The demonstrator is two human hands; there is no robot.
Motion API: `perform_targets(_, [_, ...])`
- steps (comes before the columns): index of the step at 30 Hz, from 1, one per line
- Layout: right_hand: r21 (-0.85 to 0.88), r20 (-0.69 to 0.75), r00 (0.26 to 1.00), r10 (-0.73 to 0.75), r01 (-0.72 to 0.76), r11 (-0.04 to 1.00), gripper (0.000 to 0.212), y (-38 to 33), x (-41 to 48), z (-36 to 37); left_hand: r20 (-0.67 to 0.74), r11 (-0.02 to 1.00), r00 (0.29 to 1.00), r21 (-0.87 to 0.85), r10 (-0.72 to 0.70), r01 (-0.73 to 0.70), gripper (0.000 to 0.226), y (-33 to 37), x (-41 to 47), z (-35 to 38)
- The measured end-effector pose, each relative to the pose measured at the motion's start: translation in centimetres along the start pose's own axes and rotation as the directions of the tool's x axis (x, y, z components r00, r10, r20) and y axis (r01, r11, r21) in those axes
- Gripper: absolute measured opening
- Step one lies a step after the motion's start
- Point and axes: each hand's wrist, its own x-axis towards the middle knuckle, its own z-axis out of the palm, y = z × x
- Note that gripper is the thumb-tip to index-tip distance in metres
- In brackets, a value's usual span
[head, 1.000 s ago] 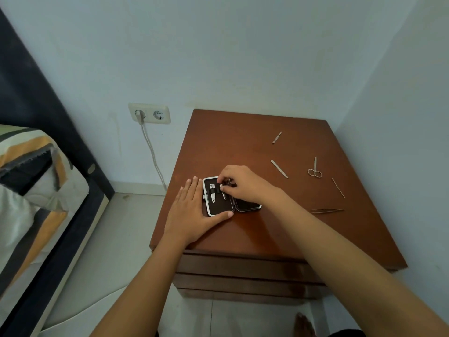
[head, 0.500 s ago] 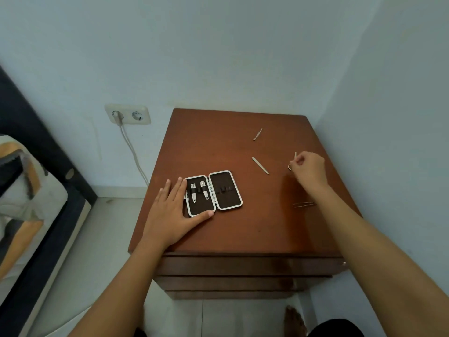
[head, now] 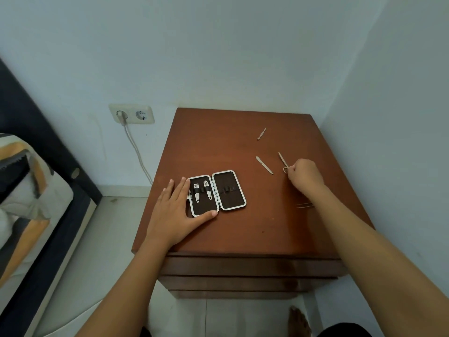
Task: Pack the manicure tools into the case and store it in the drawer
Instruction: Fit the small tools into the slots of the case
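Head camera, looking down at the brown nightstand point(head: 226, 147) in the corner of the room: your left hand point(head: 173, 212) lies flat and open on the top, fingers spread, with the fingertips along the left edge of the manicure case point(head: 217, 193) and the thumb against its near edge. The case lies open, both halves flat, toward the left of the top. Its left half holds two nail clippers point(head: 201, 192) tucked under a dark strap; the right half shows only its dark lining and empty loops.

Your right hand point(head: 305, 176) is closed, pinching the small scissors point(head: 283, 162) by the finger loops, blades pointing away from you and to the left. Whether the scissors are lifted off the wood or touching it cannot be told. Just left of them a nail file point(head: 264, 165) lies flat at an angle, and farther back a short cuticle tool point(head: 261, 133) lies alone. The tweezers point(head: 305, 205) lie near your right forearm, partly hidden by it.

Below the top, the nightstand's drawer fronts point(head: 247, 266) are all shut. On the wall to the left a double socket point(head: 132, 114) has a pale cable point(head: 138, 152) plugged in and running down behind the nightstand. A bed with a patterned cover point(head: 21, 190) fills the left edge.
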Motion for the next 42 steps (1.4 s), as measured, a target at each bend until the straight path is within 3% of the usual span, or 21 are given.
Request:
perform_targets(3, [-0.010,0.025,0.994,-0.105,0.105,0.994,0.028,-2.0,-2.9,0.3,0.006,1.000,1.000,-0.022,0.013,-0.013,0.110,-0.1,-0.1,-0.1])
perform_targets(8, [0.174,0.044,0.962,-0.268,0.257,0.951,0.020,-6.0,-10.3,2.0,0.067,0.999,0.997,-0.047,0.028,-0.025,0.105,-0.4,-0.3,-0.4])
perform_targets(12, [0.154,0.116,0.930,-0.350,0.331,0.931,0.017,-7.8,-14.7,3.4,0.144,0.999,0.988,-0.004,0.049,-0.049,0.094,-0.4,-0.6,-0.7])
perform_targets(15, [0.116,0.152,0.923,-0.354,0.339,0.934,0.019,-8.3,-16.1,3.9,0.183,0.997,0.980,0.010,0.072,-0.075,0.077,-0.4,-1.2,-0.9])
perform_targets(27, [-0.012,0.202,0.918,-0.342,0.352,0.936,0.020,-9.0,-16.8,3.4,0.159,0.993,0.982,0.041,0.105,-0.112,0.081,-0.4,-2.0,-0.8])
perform_targets(37, [-0.049,0.192,0.918,-0.347,0.362,0.931,0.019,-10.5,-16.5,4.1,0.165,0.995,0.982,0.022,0.097,-0.102,0.067,-0.2,-2.1,-1.0])
perform_targets(42, [0.032,0.074,0.917,-0.393,0.391,0.920,0.019,-10.1,-16.3,4.6,0.201,0.991,0.974,0.062,0.100,-0.115,0.068,-0.6,-1.8,-0.8])
